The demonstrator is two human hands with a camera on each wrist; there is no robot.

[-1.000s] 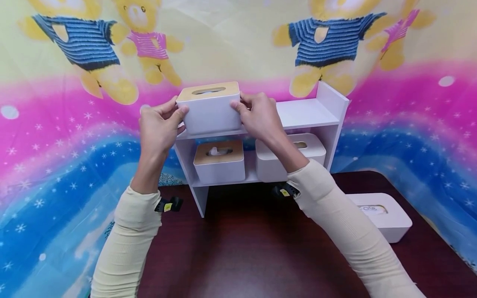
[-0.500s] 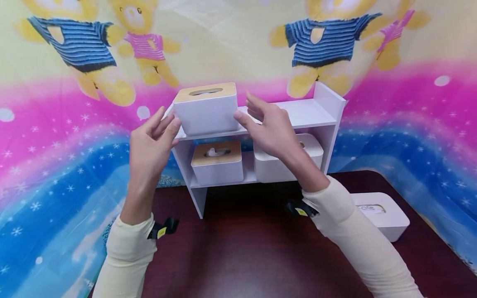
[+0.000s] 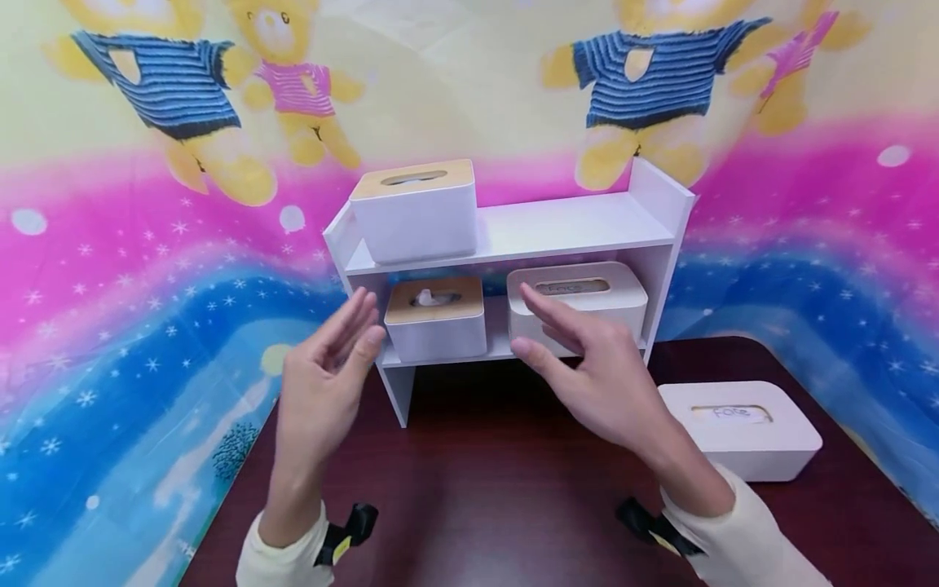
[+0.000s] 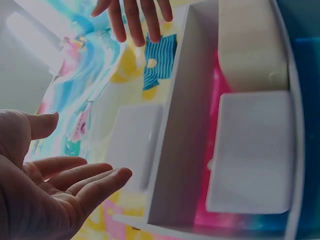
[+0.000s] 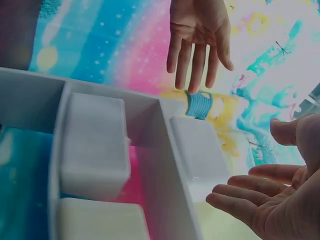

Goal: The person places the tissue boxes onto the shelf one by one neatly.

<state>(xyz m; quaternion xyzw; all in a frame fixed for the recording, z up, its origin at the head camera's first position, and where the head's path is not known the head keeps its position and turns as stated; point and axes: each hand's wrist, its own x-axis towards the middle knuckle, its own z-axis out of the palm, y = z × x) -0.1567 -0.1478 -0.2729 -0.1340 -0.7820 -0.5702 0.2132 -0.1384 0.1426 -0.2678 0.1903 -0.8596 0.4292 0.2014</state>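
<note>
On the shelf (image 3: 513,232) top, at its left end, stands a box (image 3: 414,208) with wooden lid in the head view. Both hands, left (image 3: 326,371) and right (image 3: 594,371), hover before the shelf, fingers straight, holding nothing. Two boxes (image 3: 434,316) sit on the lower level; another box (image 3: 737,424) lies right of the shelf. Left wrist view: flat palm (image 4: 45,200) beside the shelf (image 4: 175,150). Right wrist view: flat palm (image 5: 275,200) below the shelf (image 5: 165,165).

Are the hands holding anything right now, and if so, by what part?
Nothing is held. The left hand and right hand hover open in front of the shelf, apart from the tissue box on top.
</note>
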